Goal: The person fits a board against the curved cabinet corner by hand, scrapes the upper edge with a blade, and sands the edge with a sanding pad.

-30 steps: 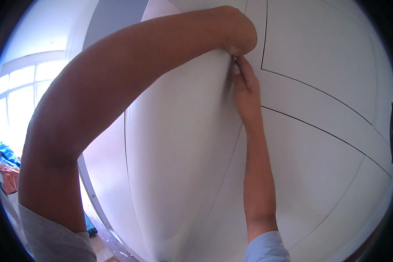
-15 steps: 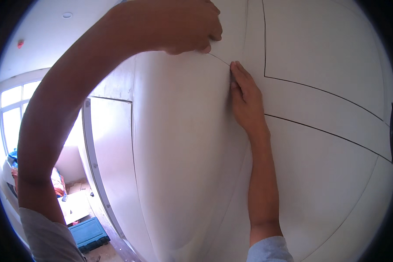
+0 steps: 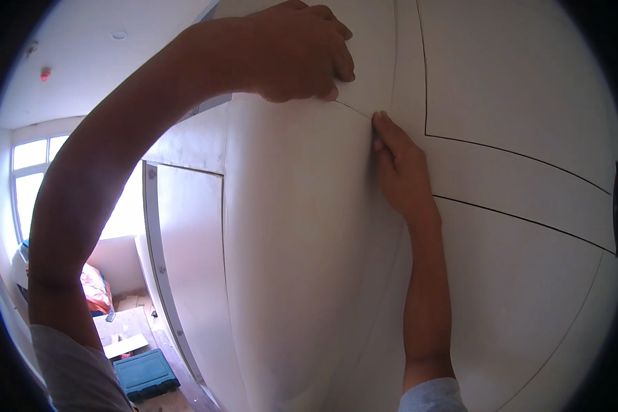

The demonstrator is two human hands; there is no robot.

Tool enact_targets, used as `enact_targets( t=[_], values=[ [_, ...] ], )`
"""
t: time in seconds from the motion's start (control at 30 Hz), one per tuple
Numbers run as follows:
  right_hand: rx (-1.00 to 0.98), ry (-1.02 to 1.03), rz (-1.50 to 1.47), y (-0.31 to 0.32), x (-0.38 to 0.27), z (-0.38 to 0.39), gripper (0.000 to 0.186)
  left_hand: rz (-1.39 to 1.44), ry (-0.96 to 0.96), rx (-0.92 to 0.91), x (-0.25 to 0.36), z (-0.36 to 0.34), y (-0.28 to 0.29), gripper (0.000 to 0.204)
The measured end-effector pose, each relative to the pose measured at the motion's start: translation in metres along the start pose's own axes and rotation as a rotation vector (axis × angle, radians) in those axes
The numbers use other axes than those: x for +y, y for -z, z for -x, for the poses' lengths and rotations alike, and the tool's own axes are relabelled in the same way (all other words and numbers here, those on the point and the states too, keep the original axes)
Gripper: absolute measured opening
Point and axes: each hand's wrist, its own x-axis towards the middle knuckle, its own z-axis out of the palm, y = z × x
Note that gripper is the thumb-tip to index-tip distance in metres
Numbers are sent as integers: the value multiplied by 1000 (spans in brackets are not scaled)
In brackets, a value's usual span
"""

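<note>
My left hand (image 3: 302, 58) reaches over the top of a curved white panel (image 3: 288, 233), its bent, separated fingers resting on the white surface beside a thin horizontal seam (image 3: 356, 108). My right hand (image 3: 402, 168) is lower down, fingers extended and held close together along the panel's right edge, fingertips at the end of that seam. I see nothing held in either hand; the right palm is partly hidden.
Flat white panels with dark grooves (image 3: 515, 82) cover the right. At left, a pale door panel (image 3: 192, 254) with a metal strip adjoins a room with a window (image 3: 31, 192), orange-red bundles (image 3: 96, 288) and a teal case (image 3: 145, 373) on the floor.
My left hand has shifted leftward, away from my right fingertips, and its fingers have spread. My right hand appears lower in view. The view has shifted, showing more of the room at left.
</note>
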Motion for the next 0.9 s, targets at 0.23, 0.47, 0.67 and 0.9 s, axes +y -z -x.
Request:
enact_targets(
  t=[0.23,0.47,0.67,0.9],
  values=[
    [68,84,-10,-10,10,1,40,-165,267,50,4,-9,-15,39],
    [79,26,-54,-7,0,-7,35,14,332,163,-5,-3,-32,46],
    [120,82,-58,-11,5,-11,35,-36,330,79,4,-5,-12,51],
    [59,35,-29,-6,-19,-4,57,-85,128,-119,23,-2,29,39]
  ],
)
